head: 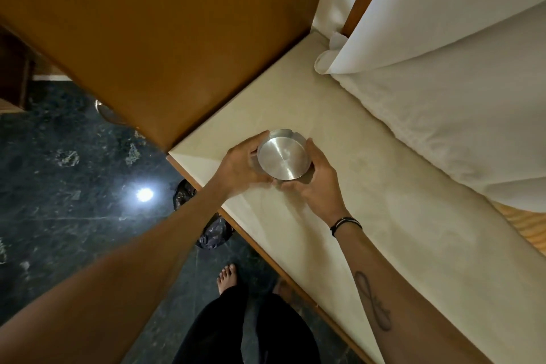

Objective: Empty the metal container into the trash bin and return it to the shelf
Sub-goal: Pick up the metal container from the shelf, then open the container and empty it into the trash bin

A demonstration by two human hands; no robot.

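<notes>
Container [284, 155] sits low over the shelf [369, 201], clasped between left hand [240, 167] at 9 o'clock and right hand [316, 183] at 4 o'clock. Risk: smooth metal slipping, or setdown too near the 9 o'clock edge above the bin [211, 230].
</notes>
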